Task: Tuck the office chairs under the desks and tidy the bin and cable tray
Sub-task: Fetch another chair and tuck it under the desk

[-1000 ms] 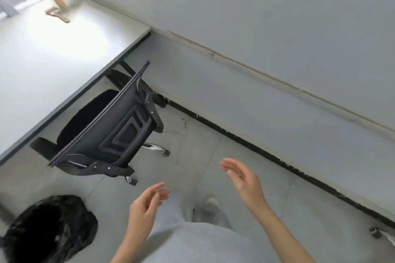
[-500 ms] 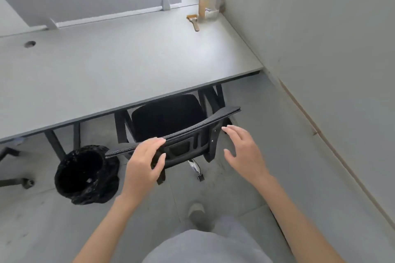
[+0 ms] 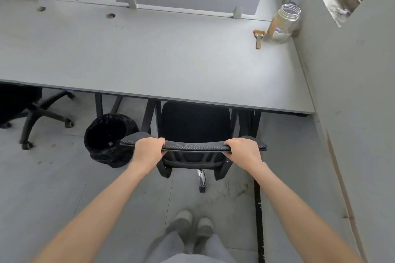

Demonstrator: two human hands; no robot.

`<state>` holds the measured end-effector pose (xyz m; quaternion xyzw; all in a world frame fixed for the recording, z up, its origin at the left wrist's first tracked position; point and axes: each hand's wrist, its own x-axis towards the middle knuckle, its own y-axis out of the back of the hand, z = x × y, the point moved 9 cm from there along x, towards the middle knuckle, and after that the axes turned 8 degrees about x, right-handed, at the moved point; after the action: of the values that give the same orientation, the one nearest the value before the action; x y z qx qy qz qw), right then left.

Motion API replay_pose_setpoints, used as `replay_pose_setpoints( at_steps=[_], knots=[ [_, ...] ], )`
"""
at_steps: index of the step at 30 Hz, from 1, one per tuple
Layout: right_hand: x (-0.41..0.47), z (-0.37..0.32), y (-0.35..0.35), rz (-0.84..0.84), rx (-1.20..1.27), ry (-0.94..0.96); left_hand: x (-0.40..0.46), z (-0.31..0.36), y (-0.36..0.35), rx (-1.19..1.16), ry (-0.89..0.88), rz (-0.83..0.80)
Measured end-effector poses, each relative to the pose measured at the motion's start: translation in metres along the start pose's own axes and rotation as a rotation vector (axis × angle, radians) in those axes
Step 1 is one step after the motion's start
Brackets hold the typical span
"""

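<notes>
Head cam: both hands, left (image 3: pixel 149 151) and right (image 3: pixel 243 151), have a full grip on the chair (image 3: pixel 193 126) back; bin (image 3: pixel 109 139) looks bag-lined, jar (image 3: pixel 283 21) on the worktop (image 3: pixel 149 55) partly filled.

Grey desk (image 3: pixel 149 53): glass jar (image 3: pixel 283 21) at far right corner, small brush (image 3: pixel 259 38) just beside it. Grey floor (image 3: pixel 53 177): black-lined bin (image 3: pixel 109 139), two wheeled chairs, one seat partly under the desk.

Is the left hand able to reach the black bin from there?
Probably yes. The left hand grips the chair back, and the bin stands just beside it on open floor, nothing between.
</notes>
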<state>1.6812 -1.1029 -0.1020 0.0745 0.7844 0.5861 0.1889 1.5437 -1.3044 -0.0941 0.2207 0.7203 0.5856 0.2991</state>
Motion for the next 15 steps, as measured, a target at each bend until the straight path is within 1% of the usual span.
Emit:
replay_pose_setpoints(
  at_steps=[3, 7, 10, 12, 15],
  knots=[
    [0.001, 0.01, 0.006, 0.07, 0.003, 0.02, -0.004, 0.011, 0.002, 0.052, 0.016, -0.036],
    [-0.009, 0.015, 0.008, 0.118, 0.023, 0.039, -0.019, 0.022, -0.002, 0.056, -0.023, -0.057],
    [-0.03, 0.01, 0.006, 0.182, 0.061, 0.075, -0.038, 0.025, -0.005, 0.046, -0.089, 0.02],
    [-0.048, 0.003, 0.003, 0.217, 0.067, 0.072, -0.054, 0.022, -0.014, 0.076, -0.132, 0.039],
    [-0.076, -0.018, -0.005, 0.242, 0.055, 0.065, -0.075, 0.009, -0.028, 0.04, -0.177, 0.061]
  ],
)
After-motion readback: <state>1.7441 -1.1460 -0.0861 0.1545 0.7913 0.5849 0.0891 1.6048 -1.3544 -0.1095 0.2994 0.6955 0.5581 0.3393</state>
